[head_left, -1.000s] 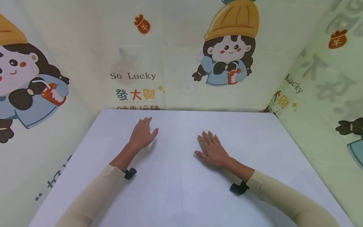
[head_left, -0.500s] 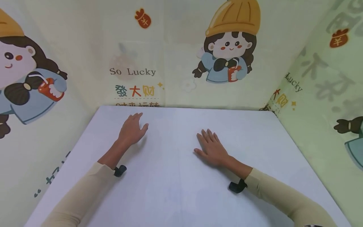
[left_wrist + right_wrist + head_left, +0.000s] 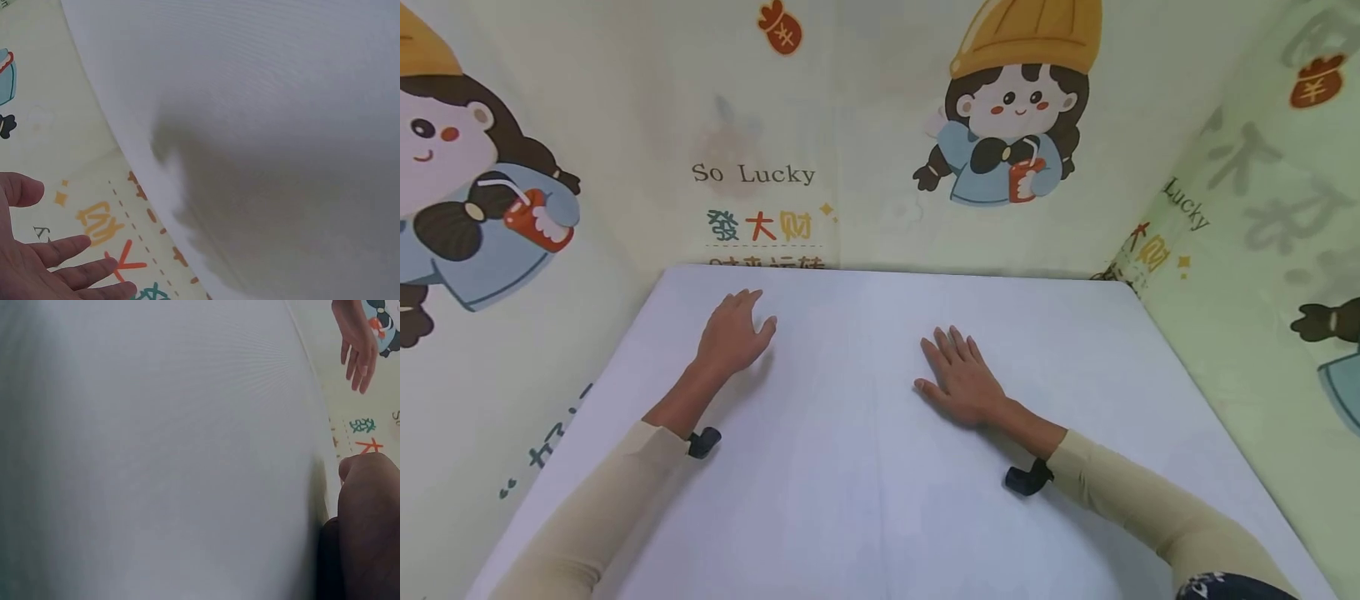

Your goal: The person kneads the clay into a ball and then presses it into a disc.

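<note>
A white table [image 3: 820,467] fills the lower part of the head view. Over its far left part is my left hand [image 3: 732,333], fingers extended and thumb spread, holding nothing; its shadow falls on the table beside it. My right hand [image 3: 962,379] lies palm down right of the middle, fingers spread, nothing in its grasp. The left wrist view shows the left hand [image 3: 56,262] with straight, parted fingers. In the right wrist view, part of the right hand [image 3: 372,512] shows at the right edge, and the left hand [image 3: 359,347] appears at the top right.
A patterned cloth wall [image 3: 880,225] with cartoon figures and lettering rises behind the table's far edge and along both sides. Each wrist carries a small black camera, the left camera [image 3: 703,442] and the right camera [image 3: 1028,478]. A dark patterned patch [image 3: 1232,587] shows at the lower right.
My left hand has moved left across the table, away from the right hand. The right hand keeps nearly the same place, and the head view has shifted slightly.
</note>
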{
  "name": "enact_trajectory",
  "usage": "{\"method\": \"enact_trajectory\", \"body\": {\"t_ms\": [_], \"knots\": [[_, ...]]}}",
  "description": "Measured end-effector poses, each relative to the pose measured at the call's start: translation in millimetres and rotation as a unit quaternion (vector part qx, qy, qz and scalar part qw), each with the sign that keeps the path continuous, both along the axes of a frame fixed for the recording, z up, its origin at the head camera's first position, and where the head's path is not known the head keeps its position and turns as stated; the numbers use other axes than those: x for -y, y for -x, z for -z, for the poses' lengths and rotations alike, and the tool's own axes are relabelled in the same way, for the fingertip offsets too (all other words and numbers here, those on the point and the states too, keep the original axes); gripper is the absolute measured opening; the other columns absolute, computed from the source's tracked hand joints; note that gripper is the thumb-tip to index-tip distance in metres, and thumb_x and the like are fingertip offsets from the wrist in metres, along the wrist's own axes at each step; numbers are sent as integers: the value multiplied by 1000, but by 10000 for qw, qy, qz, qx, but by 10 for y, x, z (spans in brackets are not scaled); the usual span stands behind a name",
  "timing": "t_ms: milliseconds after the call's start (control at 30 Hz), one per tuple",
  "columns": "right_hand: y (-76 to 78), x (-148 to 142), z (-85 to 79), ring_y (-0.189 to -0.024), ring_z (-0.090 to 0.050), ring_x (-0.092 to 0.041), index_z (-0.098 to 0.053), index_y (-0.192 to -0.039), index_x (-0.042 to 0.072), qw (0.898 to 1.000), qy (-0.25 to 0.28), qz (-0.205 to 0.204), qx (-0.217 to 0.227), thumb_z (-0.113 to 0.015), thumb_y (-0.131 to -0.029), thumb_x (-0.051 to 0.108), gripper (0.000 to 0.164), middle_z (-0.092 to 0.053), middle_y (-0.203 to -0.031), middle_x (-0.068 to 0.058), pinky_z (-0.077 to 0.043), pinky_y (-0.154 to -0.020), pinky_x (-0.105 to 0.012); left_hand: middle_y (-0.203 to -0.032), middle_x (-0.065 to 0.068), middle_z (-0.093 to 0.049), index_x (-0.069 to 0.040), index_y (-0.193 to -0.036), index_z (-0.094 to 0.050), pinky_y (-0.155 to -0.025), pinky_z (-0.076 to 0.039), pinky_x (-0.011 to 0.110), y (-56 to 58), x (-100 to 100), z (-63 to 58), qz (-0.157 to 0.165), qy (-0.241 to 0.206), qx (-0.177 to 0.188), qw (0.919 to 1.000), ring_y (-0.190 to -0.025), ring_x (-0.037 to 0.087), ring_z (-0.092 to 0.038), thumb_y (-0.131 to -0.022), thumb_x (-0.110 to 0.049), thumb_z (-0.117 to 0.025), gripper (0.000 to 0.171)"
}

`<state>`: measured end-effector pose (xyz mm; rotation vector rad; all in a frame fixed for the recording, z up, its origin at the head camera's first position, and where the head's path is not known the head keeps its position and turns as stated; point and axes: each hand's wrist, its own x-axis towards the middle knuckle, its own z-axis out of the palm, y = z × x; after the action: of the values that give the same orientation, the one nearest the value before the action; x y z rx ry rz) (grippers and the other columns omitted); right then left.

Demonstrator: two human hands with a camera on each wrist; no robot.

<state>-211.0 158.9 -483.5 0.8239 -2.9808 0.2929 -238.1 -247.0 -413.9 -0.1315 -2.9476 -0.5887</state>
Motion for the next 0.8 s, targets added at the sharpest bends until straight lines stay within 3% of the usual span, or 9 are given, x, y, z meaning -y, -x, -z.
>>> {"method": "enact_trajectory", "body": {"t_ms": [167,567,800], "knots": [[39,-6,-41,-160,-3,-39,-25,-167,7,10000,27,43,-8,-42,-107,58,81,-15,-173,-20,-1,-126,-58,-158,35,-38,9,-154,-42,-121,-24,63,42,5,-45,26,71,-18,10000,-149,54,-29,-104,-29,-53,63],[-14,8,71,-161,1,-36,-22,-169,12,9998,-137,8,160,-34,-106,66,84,-11,-174,-17,2,-126,-57,-157,38,-37,11,-153,-42,-120,-22,67,-75,111,175,101,301,180,9993,-147,57,-29,-104,-28,-52,63],[21,-21,41,-160,-1,-38,-23,-168,10,10000,-49,7,-18,-38,-106,63,83,-13,-174,-18,2,-125,-59,-157,37,-37,11,-153,-42,-120,-22,67,-39,77,142,248,444,23,9987,-147,57,-30,-104,-28,-53,63]]}}
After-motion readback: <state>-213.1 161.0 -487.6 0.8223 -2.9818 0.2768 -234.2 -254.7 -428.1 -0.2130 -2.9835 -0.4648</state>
